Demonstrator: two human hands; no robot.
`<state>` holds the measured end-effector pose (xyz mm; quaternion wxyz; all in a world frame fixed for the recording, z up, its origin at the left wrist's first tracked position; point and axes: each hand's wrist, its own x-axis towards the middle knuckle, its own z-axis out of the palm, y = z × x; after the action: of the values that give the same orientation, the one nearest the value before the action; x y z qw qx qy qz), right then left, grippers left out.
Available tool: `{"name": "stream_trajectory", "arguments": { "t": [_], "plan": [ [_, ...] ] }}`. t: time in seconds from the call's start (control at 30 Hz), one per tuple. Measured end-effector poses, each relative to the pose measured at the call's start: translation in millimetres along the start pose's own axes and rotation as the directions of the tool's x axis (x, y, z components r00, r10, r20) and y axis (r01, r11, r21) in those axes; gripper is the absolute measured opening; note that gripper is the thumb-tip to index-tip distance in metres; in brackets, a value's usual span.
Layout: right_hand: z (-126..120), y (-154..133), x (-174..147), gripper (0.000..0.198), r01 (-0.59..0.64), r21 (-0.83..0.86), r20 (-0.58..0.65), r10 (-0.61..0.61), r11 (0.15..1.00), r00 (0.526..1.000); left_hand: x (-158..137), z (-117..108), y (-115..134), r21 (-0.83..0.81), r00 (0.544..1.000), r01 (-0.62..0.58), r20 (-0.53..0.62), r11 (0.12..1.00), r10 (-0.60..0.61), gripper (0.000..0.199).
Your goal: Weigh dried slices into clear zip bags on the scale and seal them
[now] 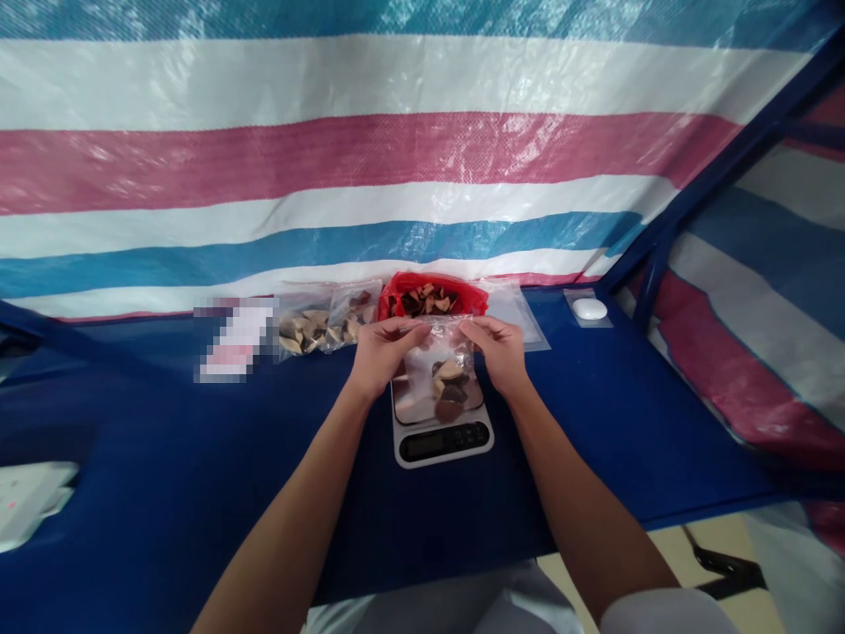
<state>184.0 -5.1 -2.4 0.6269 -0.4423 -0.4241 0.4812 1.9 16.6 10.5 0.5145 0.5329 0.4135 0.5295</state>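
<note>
Between my hands a clear zip bag (422, 374) with several brown and tan dried pieces (451, 383) hangs over a kitchen scale (444, 445). My left hand (383, 352) pinches the bag's top edge at its left corner, thumb against fingers. At the right corner my right hand (498, 350) pinches the same edge. The scale is white with a dark display panel and a shiny plate, partly covered by the bag. Whether the bag rests on the plate, I cannot tell. Just behind stands an open red plastic bag (432, 295) full of similar brown pieces.
Filled clear bags (304, 333) lie left of the red bag, beside a blurred-out patch. Flat clear bags (521, 317) lie to its right. A white oval object (590, 309) sits farther right on the blue table (198, 458). A white device (33, 502) lies far left; striped sheeting rises behind.
</note>
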Motion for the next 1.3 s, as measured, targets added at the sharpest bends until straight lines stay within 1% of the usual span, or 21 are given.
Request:
{"name": "stream_trajectory", "arguments": {
  "t": [0.13, 0.23, 0.4, 0.53, 0.7, 0.87, 1.03, 1.17, 1.3],
  "plan": [
    [1.6, -1.4, -1.8, 0.027, -0.022, -0.03, 0.054, 0.024, 0.999, 0.998, -2.8, -0.6, -2.5, 0.056, 0.998, -0.064, 0.019, 0.996, 0.063, 0.021],
    [3.5, -1.6, -2.7, 0.027, -0.005, -0.041, 0.053, 0.007, 0.999, 0.999, -6.1, -1.3, -3.6, 0.078, 0.996, -0.079, 0.039, 0.994, 0.076, 0.02],
    [5.4, -0.8, -3.6, 0.026, 0.025, -0.075, 0.014, -0.024, 0.997, 1.0, -8.7, -2.1, -4.1, 0.098, 0.997, -0.069, 0.026, 0.993, 0.067, 0.02],
    [7.3, 1.5, -4.9, 0.024, 0.043, -0.08, 0.006, -0.043, 0.996, 0.999, -10.1, 0.7, -1.0, 0.12, 0.998, -0.068, 0.004, 0.99, 0.068, 0.021],
    [9.3, 4.0, -6.7, 0.022, 0.064, -0.077, 0.026, -0.062, 0.995, 0.998, -11.8, 3.0, 1.6, 0.126, 0.996, -0.093, 0.002, 0.988, 0.094, 0.025],
    [6.6, 0.0, -7.6, 0.024, 0.051, -0.13, 0.058, -0.044, 0.99, 0.997, -11.8, 0.0, 0.4, 0.139, 0.994, -0.107, 0.011, 0.985, 0.106, 0.026],
    [3.9, -1.9, -6.3, 0.021, 0.094, -0.132, 0.031, -0.091, 0.987, 0.995, -10.6, -2.0, -0.1, 0.125, 0.996, -0.095, 0.009, 0.988, 0.094, 0.027],
    [3.7, 0.2, -6.4, 0.021, 0.126, -0.212, 0.048, -0.118, 0.969, 0.992, -10.6, -0.2, 2.5, 0.136, 0.997, -0.072, 0.028, 0.988, 0.069, 0.032],
    [2.3, 2.0, -6.0, 0.021, 0.146, -0.25, 0.079, -0.131, 0.957, 0.988, -7.3, 1.5, 4.0, 0.155, 0.995, -0.097, 0.047, 0.983, 0.09, 0.033]
  ]
}}
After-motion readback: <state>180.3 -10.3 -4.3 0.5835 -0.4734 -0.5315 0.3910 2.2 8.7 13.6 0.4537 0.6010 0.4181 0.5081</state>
